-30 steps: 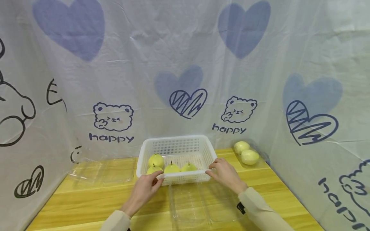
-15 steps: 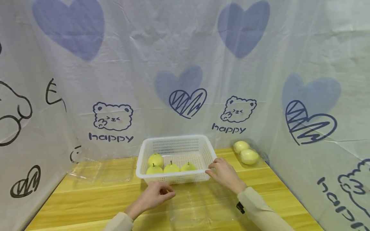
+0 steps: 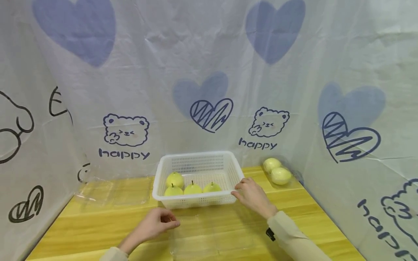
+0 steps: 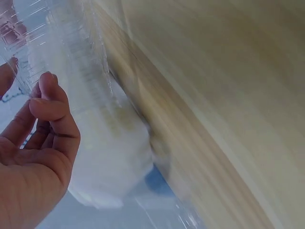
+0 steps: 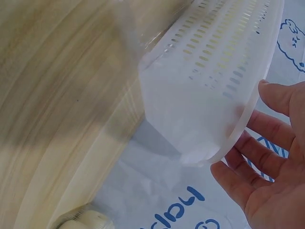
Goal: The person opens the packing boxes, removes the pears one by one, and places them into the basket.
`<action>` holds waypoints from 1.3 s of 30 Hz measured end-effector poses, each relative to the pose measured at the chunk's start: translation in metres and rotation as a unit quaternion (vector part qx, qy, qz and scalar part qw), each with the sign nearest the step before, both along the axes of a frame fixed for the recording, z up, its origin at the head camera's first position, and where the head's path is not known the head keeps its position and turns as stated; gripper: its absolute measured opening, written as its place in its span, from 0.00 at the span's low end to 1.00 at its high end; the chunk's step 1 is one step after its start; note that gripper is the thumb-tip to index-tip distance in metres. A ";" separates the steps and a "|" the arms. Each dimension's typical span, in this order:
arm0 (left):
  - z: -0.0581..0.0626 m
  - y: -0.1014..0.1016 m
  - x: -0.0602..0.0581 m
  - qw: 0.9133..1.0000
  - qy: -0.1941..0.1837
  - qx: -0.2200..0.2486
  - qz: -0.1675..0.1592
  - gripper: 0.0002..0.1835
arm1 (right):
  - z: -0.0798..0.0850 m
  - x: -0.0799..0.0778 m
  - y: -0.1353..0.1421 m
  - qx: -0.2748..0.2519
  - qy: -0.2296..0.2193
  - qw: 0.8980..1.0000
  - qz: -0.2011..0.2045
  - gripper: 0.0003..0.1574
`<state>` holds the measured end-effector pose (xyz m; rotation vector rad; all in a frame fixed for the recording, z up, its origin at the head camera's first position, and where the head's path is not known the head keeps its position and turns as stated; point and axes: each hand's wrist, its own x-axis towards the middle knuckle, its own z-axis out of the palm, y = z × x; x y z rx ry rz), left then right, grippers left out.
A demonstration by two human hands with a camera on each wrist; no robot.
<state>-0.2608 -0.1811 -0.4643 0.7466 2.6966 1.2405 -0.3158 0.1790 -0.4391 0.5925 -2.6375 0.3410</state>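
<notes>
A white plastic basket stands against the back curtain, with several yellow-green pears along its front side. My right hand grips the basket's right front corner; in the right wrist view its thumb and fingers lie either side of the rim. In front of the basket lies an unfolded clear plastic clamshell box, faint against the wood. My left hand pinches its left edge. The left wrist view shows the fingertips at the ribbed clear plastic, the thumb partly behind it.
Another clear clamshell box lies unfolded at the back left of the wooden table. Two yellow fruits in clear packaging sit at the back right. Printed curtains enclose the back and both sides.
My left hand has let go of the basket's front rim, come down to the near clamshell box and drawn it to the left. The right hand has stayed on the basket's corner.
</notes>
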 end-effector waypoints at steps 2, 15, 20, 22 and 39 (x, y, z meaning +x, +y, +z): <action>0.000 -0.008 0.001 1.000 0.003 -0.006 0.005 0.11 | 0.000 0.000 0.000 -0.001 0.003 1.000 -0.003 0.15; 0.003 -0.068 0.016 0.996 -0.070 -0.008 0.047 0.15 | -0.002 0.002 -0.004 -0.014 -0.009 1.000 0.012 0.17; 0.003 -0.089 0.017 0.995 -0.083 -0.003 0.053 0.10 | -0.005 0.003 -0.002 -0.010 -0.003 1.000 0.002 0.15; 0.003 -0.098 0.017 0.995 -0.077 -0.010 0.059 0.09 | -0.005 0.002 -0.001 -0.011 0.001 1.000 0.003 0.15; 0.025 -0.160 0.015 0.964 -0.034 -0.155 0.214 0.18 | -0.003 0.001 0.000 -0.018 0.004 1.000 0.005 0.16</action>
